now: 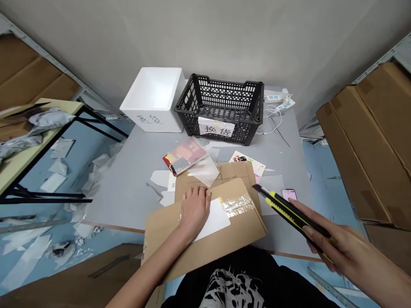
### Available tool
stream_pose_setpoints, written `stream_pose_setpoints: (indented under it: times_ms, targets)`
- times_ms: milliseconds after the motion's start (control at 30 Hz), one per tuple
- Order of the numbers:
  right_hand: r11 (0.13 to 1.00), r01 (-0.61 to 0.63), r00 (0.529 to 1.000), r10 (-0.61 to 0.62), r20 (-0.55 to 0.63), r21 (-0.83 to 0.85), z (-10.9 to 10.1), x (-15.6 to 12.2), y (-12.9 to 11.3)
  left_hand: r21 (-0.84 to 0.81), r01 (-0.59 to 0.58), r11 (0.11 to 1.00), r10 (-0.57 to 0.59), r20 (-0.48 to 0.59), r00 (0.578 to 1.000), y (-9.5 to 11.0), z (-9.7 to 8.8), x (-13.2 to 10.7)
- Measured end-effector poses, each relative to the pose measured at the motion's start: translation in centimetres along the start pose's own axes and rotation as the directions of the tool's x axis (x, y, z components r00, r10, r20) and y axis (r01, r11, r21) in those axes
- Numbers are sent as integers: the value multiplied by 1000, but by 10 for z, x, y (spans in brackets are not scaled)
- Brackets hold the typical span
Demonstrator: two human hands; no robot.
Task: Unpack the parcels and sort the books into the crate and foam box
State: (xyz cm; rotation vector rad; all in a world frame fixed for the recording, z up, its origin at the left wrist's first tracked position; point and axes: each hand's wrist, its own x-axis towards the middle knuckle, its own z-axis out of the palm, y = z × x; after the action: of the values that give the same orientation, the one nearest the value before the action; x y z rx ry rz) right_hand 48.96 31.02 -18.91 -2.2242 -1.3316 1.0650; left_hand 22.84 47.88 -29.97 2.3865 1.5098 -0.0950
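Note:
My left hand point(195, 210) lies palm down on a flat cardboard box point(180, 261), partly over the white label stuck to it. Clear tape point(239, 206) runs across the box's right part. In my right hand point(337, 246) is a black and yellow utility knife point(285, 211), its blade out and pointing left, held above the table just right of the box. Another flattened cardboard piece point(236, 170) lies beneath the box's far side. Beyond it rests a plastic-wrapped packet point(186, 156) with red edges.
A black plastic crate point(221, 113) and a white foam box point(152, 98) stand at the table's back. A phone point(289, 195) lies right of the cardboard. Power strips point(279, 102) with cables sit back right. Large cartons point(369, 145) line the right side; paper scraps litter the floor.

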Motion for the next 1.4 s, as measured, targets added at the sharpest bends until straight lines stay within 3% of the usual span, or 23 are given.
stream_pose_setpoints:
  times_ms: [100, 167, 267, 333, 400, 500, 667, 767, 867, 967, 1133, 1267, 1400]
  targets:
    - [949, -158, 979, 115, 167, 274, 20, 3, 9, -43, -13, 999, 15, 25, 1000, -9, -4, -7]
    - [855, -274, 959, 207, 194, 440, 42, -3, 15, -62, 3, 998, 2, 73, 997, -18, -10, -10]
    - [536, -468, 877, 384, 290, 703, 75, -21, 14, -81, 70, 994, -56, 166, 984, -33, -19, -12]
    - [288, -507, 831, 414, 372, 812, 94, -32, 5, -86, 129, 988, -104, 246, 964, -44, -22, -14]
    - [169, -486, 830, 397, 392, 858, 110, -36, -8, -63, 155, 986, -128, 308, 943, -52, -23, -16]
    - [237, -424, 881, 331, 338, 874, 124, -24, -29, -45, 123, 991, -104, 296, 949, -60, -24, -21]
    - [543, -225, 968, 218, 123, 809, 125, 29, -72, -79, 165, 983, -152, 151, 977, -70, -45, -18]
    - [660, -5, 1000, 17, -8, 751, 114, 69, -105, -124, 208, 970, -203, 57, 978, -78, -60, -9]
    - [742, 131, 984, -176, 2, 658, 99, 107, -133, -193, 255, 947, -261, -5, 965, -81, -60, -6]
    - [841, 184, 972, -234, 35, 509, 93, 141, -142, -293, 283, 913, -299, -12, 954, -71, -41, -14]
    - [962, 251, 968, -252, -10, 109, 105, 170, -124, -474, 340, 812, -350, 71, 934, -43, 5, -27]
    - [931, 275, 954, -296, -53, -240, 113, 151, -121, -751, 192, 632, -394, -97, 914, -30, 34, -18]
    - [844, 311, 939, -343, 6, -437, 119, 132, -137, -892, 54, 450, -390, -142, 910, -24, 48, -10]
